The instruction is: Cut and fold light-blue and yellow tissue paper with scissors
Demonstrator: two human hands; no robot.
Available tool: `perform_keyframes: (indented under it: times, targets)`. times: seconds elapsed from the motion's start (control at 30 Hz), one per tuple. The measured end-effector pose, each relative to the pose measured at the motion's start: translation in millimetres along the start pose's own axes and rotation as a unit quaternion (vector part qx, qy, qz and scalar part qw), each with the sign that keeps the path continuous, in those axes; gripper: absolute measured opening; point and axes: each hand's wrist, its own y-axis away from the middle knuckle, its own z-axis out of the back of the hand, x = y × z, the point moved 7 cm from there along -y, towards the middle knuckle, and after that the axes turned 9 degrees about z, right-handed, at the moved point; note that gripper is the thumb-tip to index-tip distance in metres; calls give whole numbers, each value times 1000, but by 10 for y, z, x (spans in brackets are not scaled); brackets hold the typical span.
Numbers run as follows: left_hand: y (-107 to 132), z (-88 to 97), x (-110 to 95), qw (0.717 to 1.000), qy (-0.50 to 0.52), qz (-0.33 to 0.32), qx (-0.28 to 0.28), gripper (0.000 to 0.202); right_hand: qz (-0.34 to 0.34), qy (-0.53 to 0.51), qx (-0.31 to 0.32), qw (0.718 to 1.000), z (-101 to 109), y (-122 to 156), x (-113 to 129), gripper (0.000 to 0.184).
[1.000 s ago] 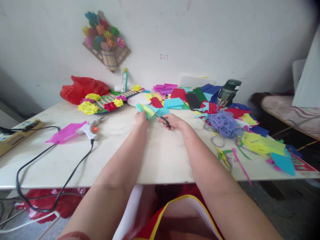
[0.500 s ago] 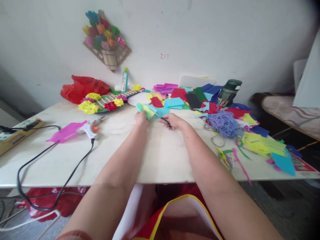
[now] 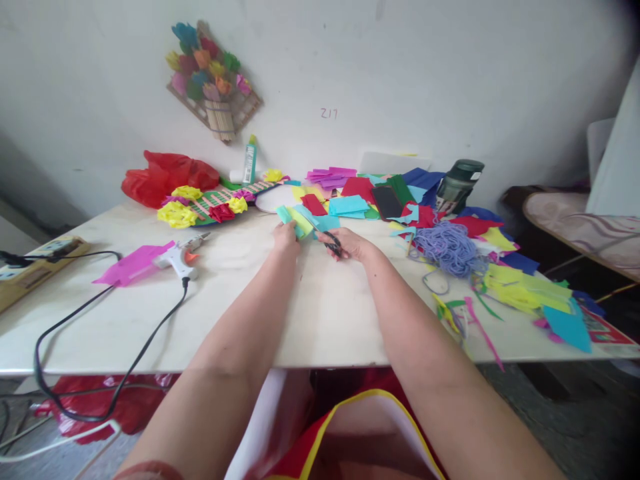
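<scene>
My left hand (image 3: 285, 237) pinches a small stack of teal and light-green paper pieces (image 3: 295, 220) above the middle of the white table (image 3: 320, 313). My right hand (image 3: 350, 244) is closed round the black handles of a pair of scissors (image 3: 327, 240). The blades point left, into the paper stack. Both hands sit close together, a little in front of a heap of coloured paper.
A white glue gun (image 3: 177, 260) lies on a pink sheet (image 3: 131, 264) at the left, its black cord (image 3: 100, 347) trailing over the edge. Behind are a red bag (image 3: 165, 177), a flower craft (image 3: 215, 200), a glue bottle (image 3: 249, 160). Purple yarn (image 3: 447, 247), a green flask (image 3: 457, 183) and paper scraps fill the right.
The paper stack and scissors have risen slightly and shifted a bit right, the blades working further into the paper. Everything else on the table stays put.
</scene>
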Motion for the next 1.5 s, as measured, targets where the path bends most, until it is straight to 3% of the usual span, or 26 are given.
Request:
perform_keyframes:
  times: [0.7, 1.5]
  targets:
    - [75, -37, 11, 1000, -17, 3, 21, 14, -31, -32, -27, 999, -14, 42, 51, 33]
    - [94, -48, 1, 999, -2, -1, 32, 15, -15, -19, -43, 999, 1, 0, 4, 35]
